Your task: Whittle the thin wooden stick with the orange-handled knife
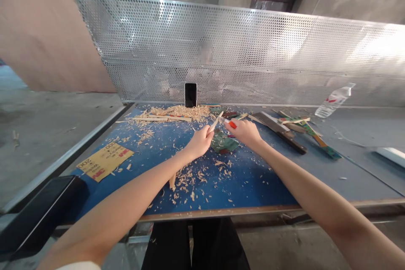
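Note:
My left hand (201, 140) is closed around a slim, pale wooden stick (217, 120) that points up and away from me. Just right of it, my right hand (246, 131) grips an orange-handled knife (232, 124). The knife's blade end is close to the stick; whether they touch is too small to tell. Below both hands, a dark green patterned sheet (224, 143) lies on the blue tabletop (249, 181). Pale wood shavings (193, 179) are scattered around and in front of the hands.
Piled shavings (177, 113) lie at the back, by a propped phone (190, 95). Sandpaper (106, 160) sits left; a handsaw (280, 131), patterned strips (319, 137) and a plastic bottle (334, 101) are right. A black case (44, 206) is front left. A perforated metal panel (240, 55) stands behind.

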